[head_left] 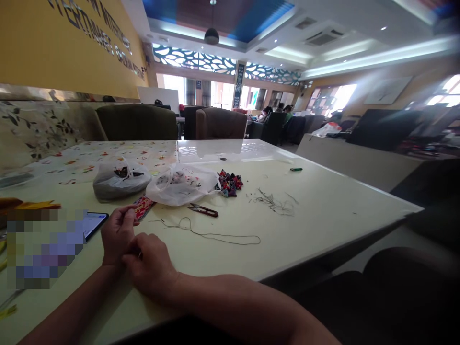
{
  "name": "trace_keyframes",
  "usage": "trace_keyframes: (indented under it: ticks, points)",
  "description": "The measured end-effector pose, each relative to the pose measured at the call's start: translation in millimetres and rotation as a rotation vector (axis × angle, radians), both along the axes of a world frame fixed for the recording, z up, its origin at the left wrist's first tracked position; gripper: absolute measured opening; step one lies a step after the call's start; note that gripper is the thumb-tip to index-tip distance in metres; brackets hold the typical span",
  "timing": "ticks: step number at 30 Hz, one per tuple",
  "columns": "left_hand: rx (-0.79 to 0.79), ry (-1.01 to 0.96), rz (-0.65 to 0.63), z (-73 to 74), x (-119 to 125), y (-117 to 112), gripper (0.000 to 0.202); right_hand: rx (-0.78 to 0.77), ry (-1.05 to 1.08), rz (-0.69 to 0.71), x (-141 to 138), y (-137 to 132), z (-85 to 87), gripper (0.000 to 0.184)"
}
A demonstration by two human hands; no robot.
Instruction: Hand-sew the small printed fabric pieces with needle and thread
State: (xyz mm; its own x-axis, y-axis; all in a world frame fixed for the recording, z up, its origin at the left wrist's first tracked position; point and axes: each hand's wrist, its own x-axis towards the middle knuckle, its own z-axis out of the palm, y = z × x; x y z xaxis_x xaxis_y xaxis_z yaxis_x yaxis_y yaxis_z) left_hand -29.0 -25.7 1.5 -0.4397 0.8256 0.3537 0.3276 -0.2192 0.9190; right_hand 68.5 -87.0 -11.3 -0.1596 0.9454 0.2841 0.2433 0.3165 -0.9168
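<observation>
My left hand (118, 232) is closed above the table, its fingertips overlapping a red patterned cloth piece (144, 207). Whether it grips that cloth or something smaller, I cannot tell. Against the left wrist is my right hand (153, 263), with thumb and fingers pinched together; what they hold is too small or hidden. A long thread (215, 235) lies looped on the tabletop to the right. Thread snips (203, 210) with dark red handles rest beyond it. Behind the snips sits a pile of small folded cloth pieces (230, 183), red and dark patterned.
Two white plastic bags (183, 184) (120, 184) stand behind my hands. Loose thread ends (276, 203) lie at centre right, with a small green object (296, 169) farther back. A phone (96, 225) lies left, partly blurred. Chairs (221, 122) stand across the table; people sit in the distance.
</observation>
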Motion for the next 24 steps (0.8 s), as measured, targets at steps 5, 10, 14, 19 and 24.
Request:
trace_keyframes:
  ticks: [5, 10, 14, 19, 24]
  points:
    - [0.034, 0.241, -0.025, -3.7, 1.0, -3.5, 0.033, -0.151, 0.285, -0.012, 3.9, 10.7, 3.8, 0.032]
    - [0.171, 0.360, -0.069, -7.5, -1.4, -3.8, 0.025, -0.295, 0.273, 0.031, 9.4, 16.5, 4.0, 0.024]
    - [0.189, 0.380, -0.066, -11.5, -4.4, -1.8, 0.023, -0.264, 0.349, 0.020, 7.1, 19.0, 0.3, 0.028]
    - [0.236, 0.420, -0.116, -13.2, 1.0, -5.8, 0.020, -0.243, 0.344, 0.181, 16.1, 31.4, -0.4, 0.033]
    - [0.311, 0.524, -0.190, -11.1, 0.3, -4.4, 0.018, -0.271, 0.146, 0.114, 21.3, 29.6, 3.6, 0.038]
